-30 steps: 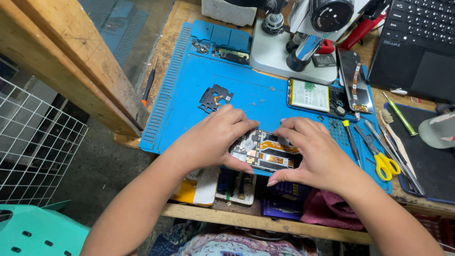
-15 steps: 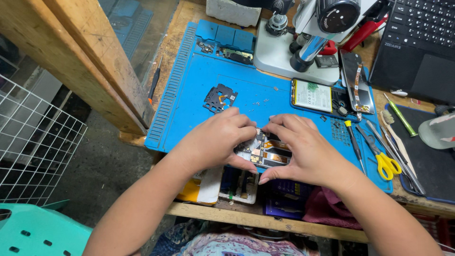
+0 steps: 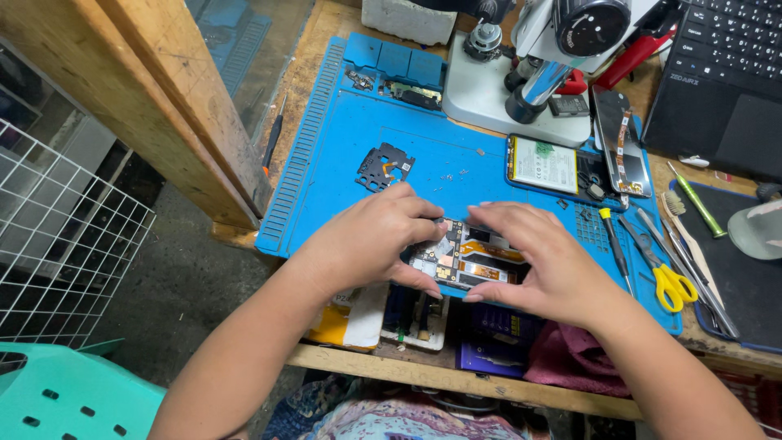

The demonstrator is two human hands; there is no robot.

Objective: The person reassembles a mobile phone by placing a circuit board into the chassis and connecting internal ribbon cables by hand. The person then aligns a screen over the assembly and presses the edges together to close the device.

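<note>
From the head camera, both hands meet over an opened phone (image 3: 464,261) lying at the near edge of the blue work mat (image 3: 342,155), its circuit board and orange flex cables exposed. The left hand (image 3: 371,244) grips the phone's left end, thumb underneath and fingers curled over the top. The right hand (image 3: 542,265) clasps the right end the same way, fingertips pressed on the upper edge. Just beyond the hands a small black metal shield plate (image 3: 384,165) lies on the mat. Farther right sit a flat battery (image 3: 544,165) and a phone screen panel (image 3: 621,143), beside the grey microscope base (image 3: 489,90). Yellow-handled scissors (image 3: 669,281) and tweezers rest well to the right, with a black laptop (image 3: 725,73) at the far corner
</note>
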